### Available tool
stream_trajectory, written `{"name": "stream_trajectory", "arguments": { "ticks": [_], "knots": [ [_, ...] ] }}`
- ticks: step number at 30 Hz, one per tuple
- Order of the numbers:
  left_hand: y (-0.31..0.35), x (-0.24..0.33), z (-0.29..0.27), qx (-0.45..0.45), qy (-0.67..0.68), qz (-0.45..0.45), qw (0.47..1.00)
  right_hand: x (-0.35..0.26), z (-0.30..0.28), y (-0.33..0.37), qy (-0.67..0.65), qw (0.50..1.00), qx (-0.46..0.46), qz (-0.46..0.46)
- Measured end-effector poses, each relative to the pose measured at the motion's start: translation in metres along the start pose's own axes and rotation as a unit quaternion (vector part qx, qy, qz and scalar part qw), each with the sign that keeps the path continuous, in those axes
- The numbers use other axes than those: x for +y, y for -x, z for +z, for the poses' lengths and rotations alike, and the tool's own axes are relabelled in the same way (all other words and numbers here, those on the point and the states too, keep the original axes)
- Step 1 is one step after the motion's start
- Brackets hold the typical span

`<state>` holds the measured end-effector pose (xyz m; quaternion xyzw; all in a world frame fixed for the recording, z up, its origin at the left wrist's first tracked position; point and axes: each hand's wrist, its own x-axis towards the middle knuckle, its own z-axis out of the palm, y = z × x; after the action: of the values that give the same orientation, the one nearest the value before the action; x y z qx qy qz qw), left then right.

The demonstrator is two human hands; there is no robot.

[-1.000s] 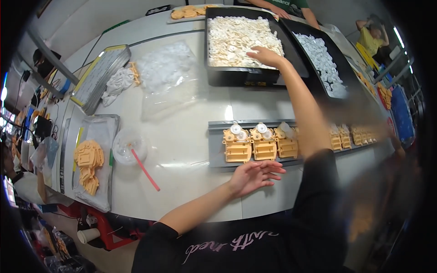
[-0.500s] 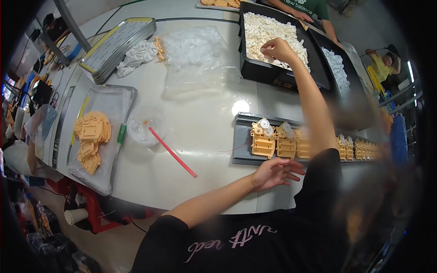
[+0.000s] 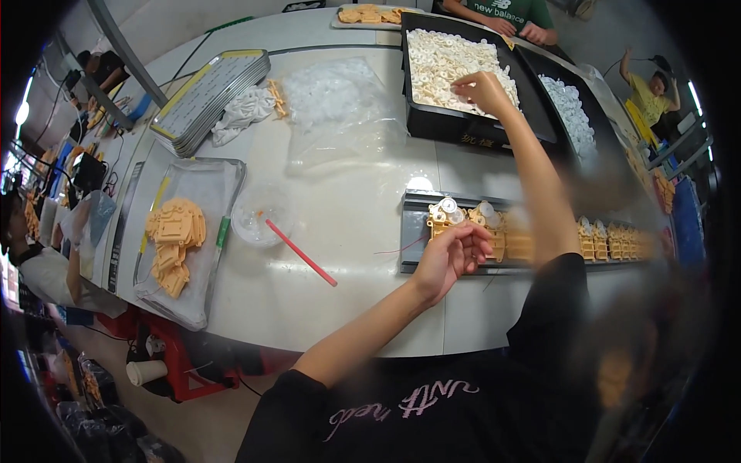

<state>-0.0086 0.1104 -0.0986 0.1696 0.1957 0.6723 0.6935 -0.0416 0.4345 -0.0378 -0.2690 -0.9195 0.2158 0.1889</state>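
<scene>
My right hand (image 3: 488, 92) reaches over a black tray (image 3: 463, 131) heaped with small white plastic parts (image 3: 440, 65). Its fingertips are pinched together among the parts; what is between them is too small to make out. My left hand (image 3: 451, 258) hovers palm-up at the near side of a dark grey rail (image 3: 413, 231), fingers loosely curled and apart, nothing visible in them. Along this rail stands a row of tan plastic housings (image 3: 494, 239). A clear-white round gear (image 3: 448, 206) sits on top of the leftmost one. My right forearm hides part of the row.
At left, a tray (image 3: 231, 185) holds stacked tan housings (image 3: 177, 231). Beside it are a clear plastic bowl (image 3: 251, 224) and a red stick (image 3: 301, 255). Farther back are stacked metal trays (image 3: 208, 92), a white cloth (image 3: 243, 112) and a plastic bag (image 3: 340, 100). A co-worker (image 3: 517, 19) sits behind the bin.
My left hand has moved up and slightly left, to the front of the leftmost housings. My right hand stays over the white parts, shifted slightly. The view has turned a little.
</scene>
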Motion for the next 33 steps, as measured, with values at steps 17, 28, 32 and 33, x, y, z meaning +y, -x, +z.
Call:
{"name": "stream_trajectory", "arguments": {
  "ticks": [17, 28, 32, 33],
  "knots": [
    [0.027, 0.022, 0.001, 0.037, 0.149, -0.015, 0.988, -0.159, -0.011, 0.249, 0.084, 0.957, -0.138, -0.240],
    [0.032, 0.009, -0.005, 0.085, 0.145, 0.020, 0.986, -0.141, -0.002, 0.258, -0.053, 0.979, -0.077, -0.179],
    [0.037, 0.014, 0.000, 0.085, 0.120, 0.023, 0.989, -0.141, 0.004, 0.261, -0.013, 0.981, -0.068, -0.179],
    [0.037, 0.015, -0.002, 0.087, 0.120, 0.024, 0.989, -0.141, 0.006, 0.261, -0.014, 0.981, -0.070, -0.180]
  ]
}}
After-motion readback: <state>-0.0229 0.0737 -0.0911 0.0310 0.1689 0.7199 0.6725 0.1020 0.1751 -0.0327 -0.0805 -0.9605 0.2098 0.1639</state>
